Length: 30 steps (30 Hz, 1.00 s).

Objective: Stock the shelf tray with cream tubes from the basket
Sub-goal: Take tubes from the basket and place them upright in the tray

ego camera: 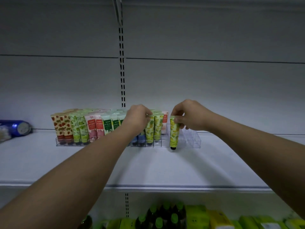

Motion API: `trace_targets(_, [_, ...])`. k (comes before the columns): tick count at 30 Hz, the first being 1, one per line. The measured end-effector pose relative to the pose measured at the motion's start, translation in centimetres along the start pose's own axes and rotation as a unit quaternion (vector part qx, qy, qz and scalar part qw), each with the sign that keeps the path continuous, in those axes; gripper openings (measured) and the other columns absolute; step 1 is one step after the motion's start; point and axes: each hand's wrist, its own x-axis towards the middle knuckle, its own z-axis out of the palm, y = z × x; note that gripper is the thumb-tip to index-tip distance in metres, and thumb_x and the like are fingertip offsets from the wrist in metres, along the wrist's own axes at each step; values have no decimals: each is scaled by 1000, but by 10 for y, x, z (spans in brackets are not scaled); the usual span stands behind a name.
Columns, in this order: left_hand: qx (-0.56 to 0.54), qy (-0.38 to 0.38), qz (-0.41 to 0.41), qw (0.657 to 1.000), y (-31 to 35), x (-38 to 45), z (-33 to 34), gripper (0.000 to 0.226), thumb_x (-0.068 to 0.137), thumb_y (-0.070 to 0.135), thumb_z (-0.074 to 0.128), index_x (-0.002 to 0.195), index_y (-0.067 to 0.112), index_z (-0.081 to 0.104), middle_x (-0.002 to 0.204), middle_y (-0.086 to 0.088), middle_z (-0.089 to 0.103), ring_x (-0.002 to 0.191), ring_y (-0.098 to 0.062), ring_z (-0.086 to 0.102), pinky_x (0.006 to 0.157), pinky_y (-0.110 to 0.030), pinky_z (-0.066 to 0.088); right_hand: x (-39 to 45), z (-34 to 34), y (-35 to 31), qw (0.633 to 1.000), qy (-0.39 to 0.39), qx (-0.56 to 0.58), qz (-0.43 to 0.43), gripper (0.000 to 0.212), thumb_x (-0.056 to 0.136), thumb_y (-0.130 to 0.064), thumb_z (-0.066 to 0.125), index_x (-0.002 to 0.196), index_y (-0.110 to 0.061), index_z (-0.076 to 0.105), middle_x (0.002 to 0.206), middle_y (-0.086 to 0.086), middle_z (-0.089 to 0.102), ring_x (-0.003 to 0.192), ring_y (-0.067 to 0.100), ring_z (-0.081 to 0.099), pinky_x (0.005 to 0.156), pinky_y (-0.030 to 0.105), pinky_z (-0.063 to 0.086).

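Clear acrylic, the shelf tray [189,141] sits on the white shelf [148,166], its left slots filled with cream tubes [79,128]. The right hand [191,116] pinches the top of a yellow pineapple tube [174,132], cap down, in front of the tray's bare slots at 3 o'clock. The left hand [138,118] grips a standing pineapple tube's [149,128] top.
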Motion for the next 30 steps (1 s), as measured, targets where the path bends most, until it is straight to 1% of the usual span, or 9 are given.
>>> trace_targets(4, [54,30,44,997,11,-12,-2,42,93,15,59,135,18,55,130,-8,53,117,-25,50,97,-38,47,-5,-2,-6,1000,11,-1,7,12,94,-8,60,91,-18,65,87,4,68,68,16,67,58,25,53])
trace_targets(6, [52,90,86,991,15,-32,-5,39,93,20,57,132,22,55,125,-4,52,116,-21,47,92,-38,47,-7,-3,-10,1000,21,-3,9,11,94,-8,58,95,-15,67,89,4,68,70,17,66,60,26,54])
trace_targets(8, [25,98,107,989,13,-62,-3,29,95,24,53,123,25,58,120,2,55,110,-16,49,89,-36,48,-9,-2,-13,999,34,-4,13,13,94,-7,57,99,-11,69,92,5,68,75,19,66,68,33,56])
trace_targets(10, [31,26,111,993,0,-96,9,27,95,32,49,121,29,57,120,5,55,110,-14,51,93,-38,47,-8,2,-16,999,48,-4,20,15,95,-7,56,100,-9,69,94,7,68,79,22,66,75,37,57])
trace_targets(12, [60,-79,73,992,-17,-120,21,37,95,45,41,128,32,53,130,3,51,119,-18,46,99,-43,41,-4,8,-20,997,67,-2,28,15,95,-7,55,100,-9,69,95,8,68,81,24,66,76,37,56])
trace_targets(16, [101,-177,-1,979,-26,-121,30,57,92,64,27,142,39,39,151,3,31,140,-23,23,113,-60,13,5,22,-31,993,113,10,44,15,94,-5,54,98,-9,69,97,10,67,86,26,63,74,33,49])
trace_targets(18, [106,-201,-5,974,-23,-119,30,60,91,66,25,144,40,35,153,4,27,142,-24,18,113,-63,7,9,25,-35,993,107,-1,48,17,94,-3,53,98,-8,68,98,12,67,87,27,62,73,34,49])
trace_targets(23, [106,-202,4,974,-27,-117,35,59,93,64,22,145,38,31,152,2,25,141,-25,17,112,-63,7,38,32,-37,993,104,-7,52,19,93,-1,52,100,-7,68,95,12,67,88,29,63,78,39,54])
trace_targets(30, [114,-207,4,972,-27,-119,40,59,93,60,20,145,33,30,152,-2,26,138,-29,19,110,-66,6,53,57,-31,997,19,-26,76,25,93,-6,54,113,1,66,111,26,66,102,40,64,93,45,51])
